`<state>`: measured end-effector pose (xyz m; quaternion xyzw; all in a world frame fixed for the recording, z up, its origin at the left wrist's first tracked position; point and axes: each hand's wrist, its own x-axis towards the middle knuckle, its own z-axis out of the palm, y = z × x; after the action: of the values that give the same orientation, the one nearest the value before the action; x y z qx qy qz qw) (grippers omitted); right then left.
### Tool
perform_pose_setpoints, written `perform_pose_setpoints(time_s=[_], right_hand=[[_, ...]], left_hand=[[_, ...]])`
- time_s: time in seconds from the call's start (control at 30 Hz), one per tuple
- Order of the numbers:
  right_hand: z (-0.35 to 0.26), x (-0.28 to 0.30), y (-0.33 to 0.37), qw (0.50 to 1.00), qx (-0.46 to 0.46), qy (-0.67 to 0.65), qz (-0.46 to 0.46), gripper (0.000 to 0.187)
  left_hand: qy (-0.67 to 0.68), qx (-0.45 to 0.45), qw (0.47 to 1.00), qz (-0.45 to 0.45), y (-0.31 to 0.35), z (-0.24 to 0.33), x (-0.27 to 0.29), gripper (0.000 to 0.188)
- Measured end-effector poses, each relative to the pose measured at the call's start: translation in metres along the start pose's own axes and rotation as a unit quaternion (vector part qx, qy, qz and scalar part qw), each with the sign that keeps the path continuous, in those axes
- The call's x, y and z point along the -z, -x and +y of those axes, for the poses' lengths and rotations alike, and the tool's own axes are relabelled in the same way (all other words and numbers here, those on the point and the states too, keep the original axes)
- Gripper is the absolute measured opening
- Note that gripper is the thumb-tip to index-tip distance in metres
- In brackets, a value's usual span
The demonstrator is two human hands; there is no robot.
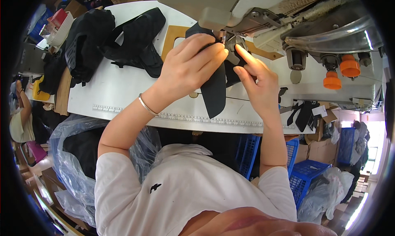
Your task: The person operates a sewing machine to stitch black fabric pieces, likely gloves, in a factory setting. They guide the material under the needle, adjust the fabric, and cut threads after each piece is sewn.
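Note:
Under the head of a sewing machine lies a black fabric piece, its long tapered end hanging toward me over the white table. Curled beside the needle, my left hand is closed on this piece, fingertips close to the lit needle area. My right hand is at the right of the needle. Its index finger points at the metal presser part, with the thumb apart below it and the other fingers bent. Whether its fingertips touch the fabric I cannot tell.
Black sewn pieces and a black bag-like item lie on the table's left. A printed ruler strip follows the near edge. Orange knobs hang at right. Clear plastic bags and a blue crate stand below.

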<state>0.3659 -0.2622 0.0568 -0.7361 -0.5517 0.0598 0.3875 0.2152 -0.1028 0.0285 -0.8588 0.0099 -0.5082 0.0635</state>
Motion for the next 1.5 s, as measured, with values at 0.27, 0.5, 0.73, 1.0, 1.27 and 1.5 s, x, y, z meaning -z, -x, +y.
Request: perform_pose_setpoints(time_s=[0.27, 0.5, 0.73, 1.0, 1.27, 1.5], right_hand=[[-0.005, -0.01, 0.004, 0.999, -0.02, -0.026, 0.019, 0.051], [-0.003, -0.014, 0.005, 0.998, 0.029, 0.004, 0.054, 0.05], [0.0, 0.011, -0.011, 0.979, 0.156, 0.13, -0.005, 0.051], [0.011, 0.002, -0.009, 0.995, 0.097, 0.023, -0.025, 0.058], [0.006, 0.005, -0.007, 0.998, 0.046, -0.001, -0.05, 0.059], [-0.002, 0.005, -0.006, 0.999, 0.031, 0.004, -0.043, 0.059]], left_hand=[[0.0, -0.045, 0.995, -0.093, -0.006, -0.006, 0.017, 0.042], [0.016, -0.035, 0.981, -0.192, -0.02, -0.011, 0.037, 0.045], [-0.008, 0.076, 0.959, -0.274, -0.042, 0.018, 0.049, 0.041], [-0.138, 0.045, 0.989, -0.019, -0.004, 0.039, -0.011, 0.029], [-0.139, 0.047, 0.989, -0.007, -0.004, 0.037, -0.013, 0.027], [-0.127, 0.046, 0.991, -0.003, -0.006, 0.033, -0.011, 0.027]])
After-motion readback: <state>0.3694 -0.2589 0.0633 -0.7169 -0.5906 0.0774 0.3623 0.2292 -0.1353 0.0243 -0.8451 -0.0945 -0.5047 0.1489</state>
